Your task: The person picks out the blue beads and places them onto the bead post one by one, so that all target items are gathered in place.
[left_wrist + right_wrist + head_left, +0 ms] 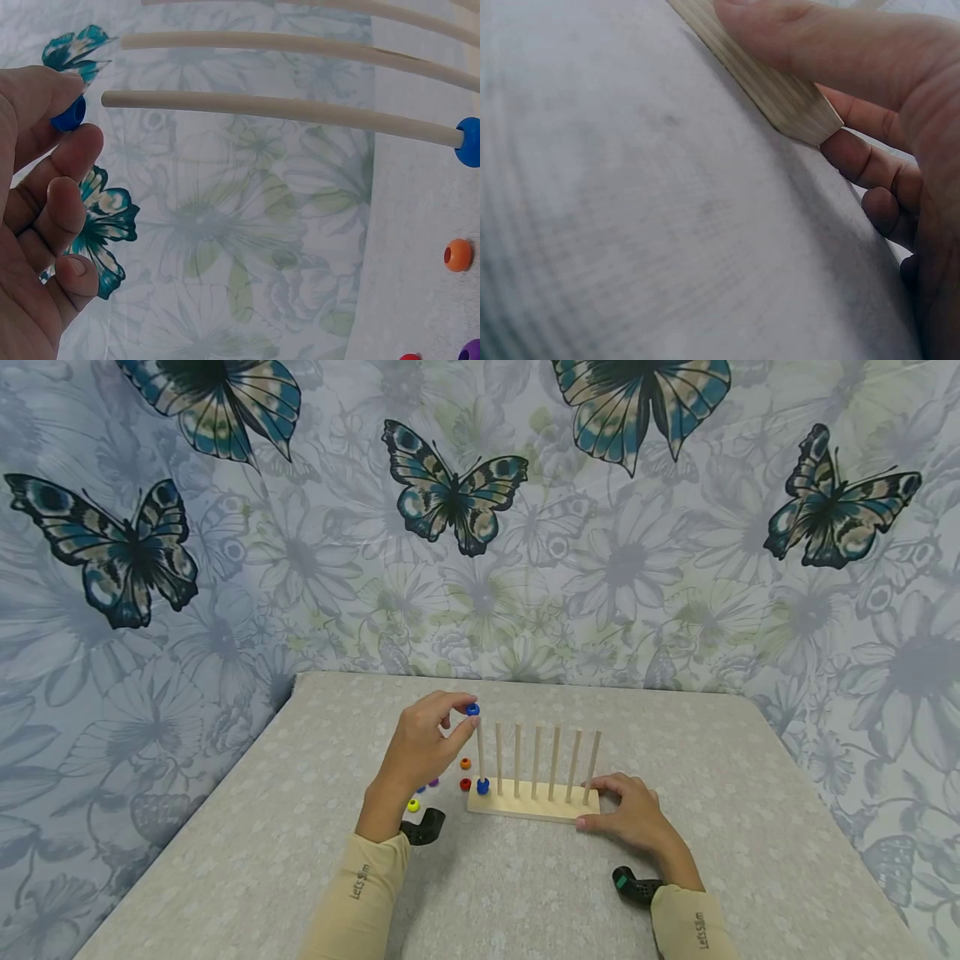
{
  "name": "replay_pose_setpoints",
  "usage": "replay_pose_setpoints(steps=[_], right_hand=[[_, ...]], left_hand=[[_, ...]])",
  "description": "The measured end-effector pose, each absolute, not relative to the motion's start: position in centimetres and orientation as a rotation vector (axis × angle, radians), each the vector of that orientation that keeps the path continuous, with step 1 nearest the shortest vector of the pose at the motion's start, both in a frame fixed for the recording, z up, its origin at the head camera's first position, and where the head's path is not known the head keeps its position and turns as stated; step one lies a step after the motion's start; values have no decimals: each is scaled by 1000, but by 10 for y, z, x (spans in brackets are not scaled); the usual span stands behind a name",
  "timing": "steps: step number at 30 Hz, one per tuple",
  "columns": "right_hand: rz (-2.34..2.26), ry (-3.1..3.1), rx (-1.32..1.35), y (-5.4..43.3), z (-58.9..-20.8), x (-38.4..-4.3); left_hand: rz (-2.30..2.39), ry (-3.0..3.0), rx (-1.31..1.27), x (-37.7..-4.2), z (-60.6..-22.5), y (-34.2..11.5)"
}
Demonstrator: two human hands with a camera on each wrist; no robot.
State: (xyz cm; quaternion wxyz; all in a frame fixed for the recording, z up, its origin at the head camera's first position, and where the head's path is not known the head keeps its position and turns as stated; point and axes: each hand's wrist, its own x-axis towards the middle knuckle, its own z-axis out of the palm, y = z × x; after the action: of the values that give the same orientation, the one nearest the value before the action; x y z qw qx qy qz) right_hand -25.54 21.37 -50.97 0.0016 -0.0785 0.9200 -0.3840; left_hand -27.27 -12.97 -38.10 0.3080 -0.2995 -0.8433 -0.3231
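Note:
My left hand (pixel 423 743) pinches a blue bead (pixel 69 114) between thumb and forefinger. In the head view that bead is at the top of the leftmost wooden peg (pixel 481 750); in the left wrist view it stands a little apart from the peg's tip. A second blue bead (pixel 483 787) sits at the foot of the same peg. The pegs rise in a row from a pale wooden base (pixel 525 808). My right hand (pixel 633 814) grips the base's right end, thumb on the near side and fingers behind, as the right wrist view also shows.
Loose beads lie left of the base: an orange bead (pixel 466 763), a red bead (pixel 465 785), a yellow bead (pixel 413 806) and a purple bead (pixel 433 782), partly behind my left wrist. A patterned cloth covers the table (pixel 525 893). Behind it hangs a butterfly-print backdrop (pixel 600 568).

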Motion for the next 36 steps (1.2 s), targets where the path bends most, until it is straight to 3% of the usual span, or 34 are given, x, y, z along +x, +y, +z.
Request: replay_pose_setpoints(steps=[36], right_hand=[[-1188,2890,-217,210,-507,-255]], left_hand=[[-888,-2358,-844,-280,-386,-132]])
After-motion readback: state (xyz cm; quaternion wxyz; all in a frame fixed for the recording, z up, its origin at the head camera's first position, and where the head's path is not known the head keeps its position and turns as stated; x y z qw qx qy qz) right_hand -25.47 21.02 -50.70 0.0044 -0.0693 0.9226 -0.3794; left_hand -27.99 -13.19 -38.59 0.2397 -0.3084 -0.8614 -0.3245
